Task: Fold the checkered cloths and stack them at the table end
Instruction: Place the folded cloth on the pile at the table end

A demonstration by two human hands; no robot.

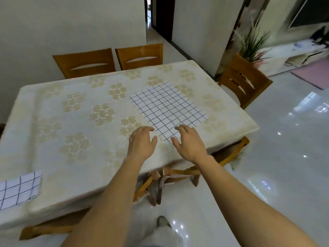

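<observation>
A white cloth with a dark grid pattern (167, 107) lies spread flat on the right part of the table (74, 125), which wears a cream floral cover. My left hand (141, 142) hovers at the cloth's near left corner, fingers loosely bent, holding nothing. My right hand (189, 142) hovers over the cloth's near edge, fingers spread and relaxed, also empty. A second checkered cloth (18, 188) lies at the table's near left corner, partly cut off by the frame edge.
Two wooden chairs (110, 61) stand behind the table and another chair (243, 84) at its right end. A chair is tucked under the near edge (179, 175). A potted plant (252, 43) stands far right. The floor is glossy white tile.
</observation>
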